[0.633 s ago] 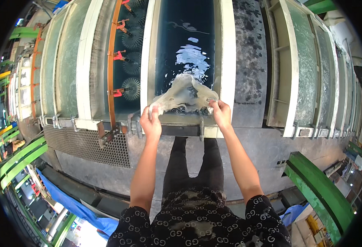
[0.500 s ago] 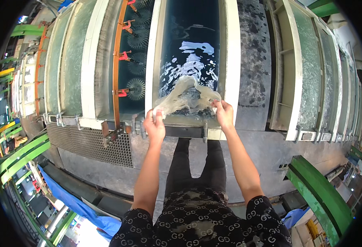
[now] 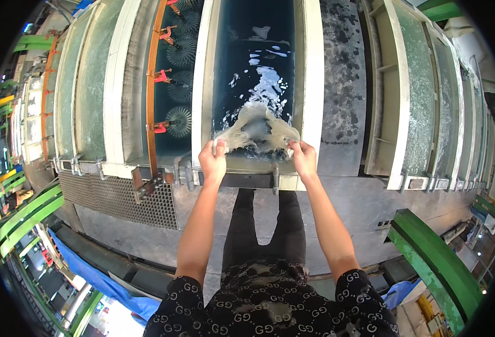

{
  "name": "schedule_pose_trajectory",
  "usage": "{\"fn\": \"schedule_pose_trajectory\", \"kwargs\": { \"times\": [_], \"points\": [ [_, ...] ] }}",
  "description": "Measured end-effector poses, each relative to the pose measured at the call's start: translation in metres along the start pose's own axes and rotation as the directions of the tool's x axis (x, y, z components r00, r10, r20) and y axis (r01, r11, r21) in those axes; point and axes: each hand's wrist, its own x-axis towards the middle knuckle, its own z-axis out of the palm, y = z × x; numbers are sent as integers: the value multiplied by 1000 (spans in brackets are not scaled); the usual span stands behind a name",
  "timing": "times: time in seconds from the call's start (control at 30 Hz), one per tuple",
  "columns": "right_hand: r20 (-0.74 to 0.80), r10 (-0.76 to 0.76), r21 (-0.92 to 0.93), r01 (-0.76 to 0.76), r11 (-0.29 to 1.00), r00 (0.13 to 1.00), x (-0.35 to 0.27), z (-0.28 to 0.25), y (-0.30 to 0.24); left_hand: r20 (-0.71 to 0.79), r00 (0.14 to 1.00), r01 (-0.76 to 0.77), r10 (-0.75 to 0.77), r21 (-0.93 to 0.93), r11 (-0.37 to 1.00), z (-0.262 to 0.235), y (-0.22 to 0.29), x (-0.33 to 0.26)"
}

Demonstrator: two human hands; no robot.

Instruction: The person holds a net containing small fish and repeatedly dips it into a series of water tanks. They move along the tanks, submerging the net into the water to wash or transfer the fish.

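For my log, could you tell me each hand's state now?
Left hand: closed on the wet sheet.
Right hand: closed on the same sheet.

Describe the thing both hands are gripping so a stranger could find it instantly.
Find the long dark-blue water trough straight ahead. At its near end, the left hand and right hand stretch a wet, pale translucent sheet, the only limp, crumpled thing among rigid troughs.

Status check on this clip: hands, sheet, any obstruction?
Left hand and right hand each grip a corner. Pale translucent wet sheet stretched over the dark water trough. Nothing obstructing.
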Motion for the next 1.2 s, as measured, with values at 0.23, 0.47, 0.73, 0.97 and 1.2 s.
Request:
{"fn": "schedule_pose_trajectory", "kwargs": {
  "times": [0.23,0.47,0.73,0.97,1.2],
  "points": [
    [-9,77,11,-77,997,997,2,5,-1,-22,1000,-18,15,-126,992,-26,39,-25],
    [166,-90,219,53,974,982,-43,-10,-55,37,999,12,-21,223,975,7,-36,-18],
    [35,16,-40,-15,999,999,-18,-5,-1,15,999,51,-50,-107,993,-17,25,-20],
    [57,-5,52,2,999,998,-9,0,-4,10,1000,16,-15,-131,991,-28,28,-36],
    [162,-215,213,179,961,963,-41,-9,-49,31,998,40,-47,197,980,3,-31,-23]
  ]
}}
